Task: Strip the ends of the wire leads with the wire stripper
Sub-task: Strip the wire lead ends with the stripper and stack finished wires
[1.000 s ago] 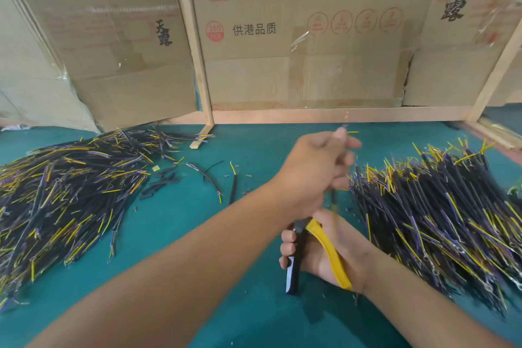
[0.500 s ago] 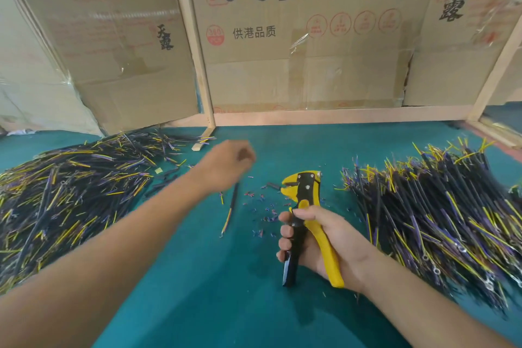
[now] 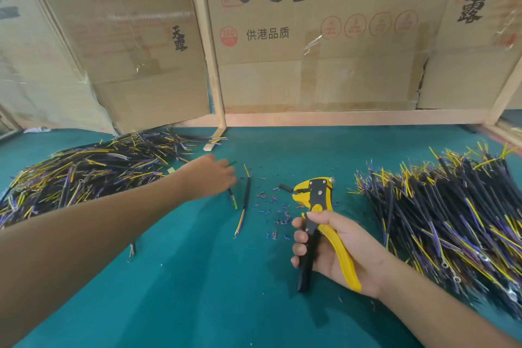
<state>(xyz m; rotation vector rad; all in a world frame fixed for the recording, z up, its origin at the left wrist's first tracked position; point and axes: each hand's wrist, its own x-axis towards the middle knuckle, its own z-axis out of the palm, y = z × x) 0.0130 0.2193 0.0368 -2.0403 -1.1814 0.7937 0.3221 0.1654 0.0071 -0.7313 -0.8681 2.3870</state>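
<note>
**Stripper gripped, left hand at the loose leads**

Head view: the yellow-and-black wire stripper (image 3: 316,200) is gripped by its handles in the right hand (image 3: 336,251), its head pointing away from the person above the green table (image 3: 197,291). Small bits of cut insulation (image 3: 275,206) are scattered just left of the stripper. Further left, two loose wire leads (image 3: 245,200) lie on the table. The left hand (image 3: 209,178) is seen beside them with fingers loosely extended; whether anything is pinched cannot be told. One wire pile (image 3: 84,175) lies left of the stripper, another wire pile (image 3: 452,220) right of it. Cardboard boxes (image 3: 310,51) stand behind.
</note>
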